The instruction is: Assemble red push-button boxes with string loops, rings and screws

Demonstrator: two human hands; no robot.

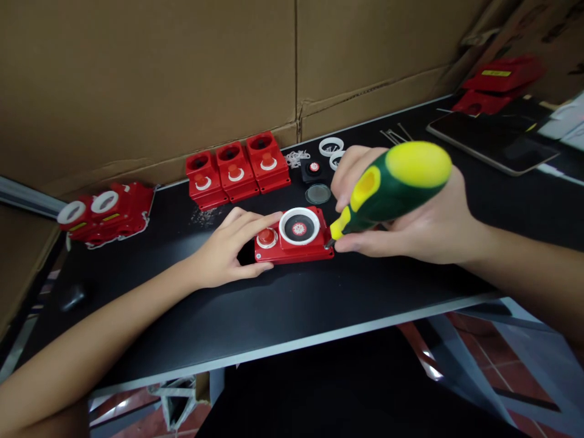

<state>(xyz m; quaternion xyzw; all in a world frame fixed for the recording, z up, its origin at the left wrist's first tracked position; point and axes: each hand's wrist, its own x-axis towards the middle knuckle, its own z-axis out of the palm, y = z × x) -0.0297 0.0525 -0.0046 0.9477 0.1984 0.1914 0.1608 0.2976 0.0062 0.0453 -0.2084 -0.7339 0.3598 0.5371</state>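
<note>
A red plastic housing (294,253) lies on the black table, with a red knob (267,237) at its left and a white ring (298,210) around a dark round insert. My left hand (232,246) grips its left end, fingers along the far side and thumb at the near side. In my right hand (410,225) is a green and yellow screwdriver (387,182), tilted down to the left. The screwdriver's tip meets the near right corner of the housing, where a screw seems to sit; the tip itself is small to see.
Three red housings (235,173) stand in a row behind, beside a heap of small pale parts (296,159). White rings (331,146), a clear disc (318,194) and a black piece (311,170) lie nearby. More red units (112,216) sit at left; a phone (493,140) lies at right.
</note>
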